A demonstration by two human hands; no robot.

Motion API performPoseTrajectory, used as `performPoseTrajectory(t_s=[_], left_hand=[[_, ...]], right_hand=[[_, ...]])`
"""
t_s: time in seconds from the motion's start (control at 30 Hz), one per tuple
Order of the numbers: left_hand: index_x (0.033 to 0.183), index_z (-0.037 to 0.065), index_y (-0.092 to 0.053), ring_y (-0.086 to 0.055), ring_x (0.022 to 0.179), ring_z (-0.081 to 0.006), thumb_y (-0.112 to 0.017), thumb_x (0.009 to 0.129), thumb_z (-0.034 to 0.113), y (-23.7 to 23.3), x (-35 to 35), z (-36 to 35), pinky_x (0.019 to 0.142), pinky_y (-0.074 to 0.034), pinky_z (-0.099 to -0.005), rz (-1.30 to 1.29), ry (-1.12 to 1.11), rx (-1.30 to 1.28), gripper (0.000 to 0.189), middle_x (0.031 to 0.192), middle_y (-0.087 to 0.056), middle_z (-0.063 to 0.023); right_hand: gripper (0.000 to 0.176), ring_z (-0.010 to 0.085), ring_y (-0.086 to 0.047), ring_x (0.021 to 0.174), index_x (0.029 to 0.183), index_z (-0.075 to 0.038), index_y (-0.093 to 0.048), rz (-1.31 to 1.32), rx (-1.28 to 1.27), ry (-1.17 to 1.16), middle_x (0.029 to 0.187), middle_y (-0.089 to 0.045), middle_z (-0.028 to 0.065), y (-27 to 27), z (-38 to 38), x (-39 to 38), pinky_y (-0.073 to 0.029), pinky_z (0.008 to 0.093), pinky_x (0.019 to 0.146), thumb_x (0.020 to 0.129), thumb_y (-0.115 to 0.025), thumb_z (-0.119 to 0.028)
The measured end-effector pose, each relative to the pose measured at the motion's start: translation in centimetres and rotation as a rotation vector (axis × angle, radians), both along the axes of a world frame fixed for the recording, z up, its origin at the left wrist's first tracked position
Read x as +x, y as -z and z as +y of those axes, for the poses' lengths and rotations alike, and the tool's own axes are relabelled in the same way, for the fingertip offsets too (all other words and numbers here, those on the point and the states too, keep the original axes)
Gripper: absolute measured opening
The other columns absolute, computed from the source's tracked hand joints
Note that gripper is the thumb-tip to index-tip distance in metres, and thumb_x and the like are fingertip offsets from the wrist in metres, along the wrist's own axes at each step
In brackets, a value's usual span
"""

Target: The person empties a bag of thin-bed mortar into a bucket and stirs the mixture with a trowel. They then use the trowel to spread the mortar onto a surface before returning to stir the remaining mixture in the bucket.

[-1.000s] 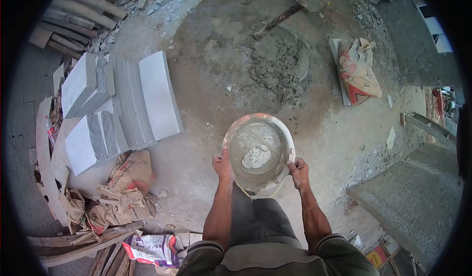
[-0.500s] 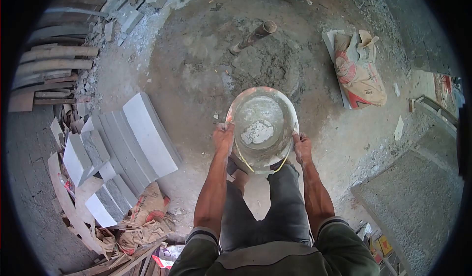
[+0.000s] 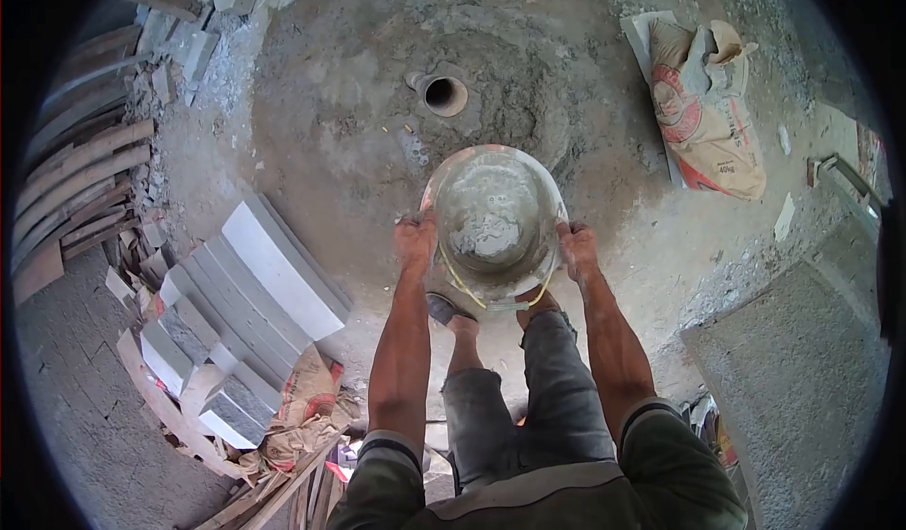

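Observation:
I carry a bucket (image 3: pixel 493 153) in front of my legs, looking down into it. Wet grey slurry with a paler patch (image 3: pixel 495 235) covers its bottom. My left hand (image 3: pixel 415 239) is closed on the left side of its rim, and my right hand (image 3: pixel 577 244) grips the right side. A thin yellowish handle (image 3: pixel 464 289) hangs along the near edge of the bucket. Just beyond lies a patch of wet mortar (image 3: pixel 514 105) on the floor, where a hollow pipe (image 3: pixel 457 98) stands up.
At the right lies a torn cement bag (image 3: pixel 713 138). Pale grey blocks (image 3: pixel 274 266) are stacked at the left, with another crumpled bag (image 3: pixel 311 388) and wood strips near them. Curved boards (image 3: pixel 85 167) and broken blocks (image 3: pixel 198 53) line the far left. A rough slab (image 3: pixel 783 370) sits at lower right.
I have stepped forward with the bucket, and the pipe and mortar patch now appear nearer. A sandalled foot shows below the bucket. Both hands keep their hold on the rim.

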State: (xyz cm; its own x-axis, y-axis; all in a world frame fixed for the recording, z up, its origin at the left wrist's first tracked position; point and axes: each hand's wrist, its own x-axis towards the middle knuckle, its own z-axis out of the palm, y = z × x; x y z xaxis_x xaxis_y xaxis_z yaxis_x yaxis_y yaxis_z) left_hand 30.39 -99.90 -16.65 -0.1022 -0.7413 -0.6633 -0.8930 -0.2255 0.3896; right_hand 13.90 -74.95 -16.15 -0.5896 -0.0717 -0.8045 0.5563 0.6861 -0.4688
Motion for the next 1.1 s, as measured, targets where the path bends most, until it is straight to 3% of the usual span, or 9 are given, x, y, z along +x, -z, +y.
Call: performPoseTrajectory(t_s=[0.27, 0.4, 0.53, 0.63, 0.83, 0.97, 1.03, 1.1], left_hand=[[0.093, -0.002, -0.067, -0.064, 0.087, -0.0384, -0.065, 0.074, 0.046, 0.5, -1.7, -0.2, 0.077, -0.05, -0.0424, -0.054, -0.094, 0.017, 0.051, 0.092, -0.066, -0.0251], [0.095, -0.001, -0.067, -0.064, 0.09, -0.0398, -0.063, 0.075, 0.047, -1.7, -3.5, -0.7, 0.079, -0.049, -0.0432, -0.128, -0.039, 0.034, 0.052, 0.094, -0.066, -0.0252], [0.096, 0.0, -0.067, -0.063, 0.092, -0.0408, -0.062, 0.075, 0.048, -0.7, -3.9, -1.0, 0.081, -0.049, -0.0434, -0.136, -0.035, 0.042, 0.053, 0.098, -0.065, -0.0254], [0.096, -0.007, -0.065, -0.064, 0.089, -0.037, -0.065, 0.077, 0.043, -1.0, -5.1, -1.3, 0.078, -0.048, -0.0398, -0.115, -0.009, -0.031, 0.054, 0.095, -0.065, -0.0265], [0.096, -0.004, -0.066, -0.063, 0.094, -0.0401, -0.061, 0.077, 0.045, -2.5, -6.8, -1.6, 0.081, -0.048, -0.0424, -0.227, 0.085, 0.008, 0.053, 0.096, -0.064, -0.0281], [0.097, -0.003, -0.066, -0.062, 0.096, -0.0409, -0.06, 0.078, 0.046, -2.7, -6.5, -1.3, 0.083, -0.048, -0.0432, -0.223, 0.08, 0.031, 0.053, 0.098, -0.064, -0.028], [0.097, -0.004, -0.066, -0.061, 0.097, -0.0411, -0.059, 0.078, 0.046, -2.8, -6.4, -1.1, 0.083, -0.048, -0.0434, -0.239, 0.095, 0.038, 0.054, 0.099, -0.064, -0.0281], [0.099, 0.001, -0.067, -0.062, 0.097, -0.0409, -0.057, 0.077, 0.048, -2.7, -6.7, -0.9, 0.085, -0.049, -0.0439, -0.237, 0.093, 0.029, 0.052, 0.101, -0.064, -0.0255]], right_hand=[[0.04, 0.0212, -0.057, 0.071, 0.093, 0.01, -0.062, -0.057, 0.063, -0.033, 0.08, -0.062, 0.0138, -0.4, -1.6, -2.2, -0.046, 0.0348, 0.065, 0.085, -0.062, -0.029], [0.04, 0.022, -0.059, 0.071, 0.095, 0.01, -0.063, -0.078, 0.111, -0.048, 0.082, -0.063, 0.0152, 0.5, -1.6, -2.6, -0.047, 0.0353, 0.062, 0.085, -0.061, -0.029], [0.039, 0.0216, -0.059, 0.068, 0.094, 0.01, -0.064, -0.117, 0.132, -0.049, 0.08, -0.064, 0.0152, 1.1, -1.5, -3.3, -0.047, 0.0356, 0.056, 0.084, -0.061, -0.028], [0.039, 0.0211, -0.059, 0.068, 0.094, 0.009, -0.064, -0.127, 0.156, -0.038, 0.079, -0.063, 0.015, 0.5, -1.9, -3.8, -0.047, 0.0354, 0.055, 0.085, -0.06, -0.028], [0.039, 0.0222, -0.059, 0.068, 0.096, 0.009, -0.063, -0.16, 0.151, 0.031, 0.081, -0.064, 0.0155, -1.5, -2.9, -4.4, -0.047, 0.0359, 0.055, 0.086, -0.059, -0.028], [0.039, 0.0218, -0.059, 0.066, 0.096, 0.008, -0.063, -0.11, 0.087, -0.015, 0.08, -0.063, 0.0144, 0.0, -1.5, -3.8, -0.047, 0.0363, 0.055, 0.086, -0.059, -0.029], [0.039, 0.02, -0.059, 0.066, 0.089, 0.01, -0.064, -0.038, 0.077, -0.011, 0.07, -0.062, 0.0121, 0.7, -1.4, -3.9, -0.047, 0.0369, 0.059, 0.087, -0.062, -0.03], [0.04, 0.02, -0.058, 0.065, 0.089, 0.01, -0.064, -0.07, 0.083, -0.036, 0.07, -0.062, 0.0122, 0.4, -1.6, -4.9, -0.046, 0.0361, 0.061, 0.087, -0.062, -0.029]])
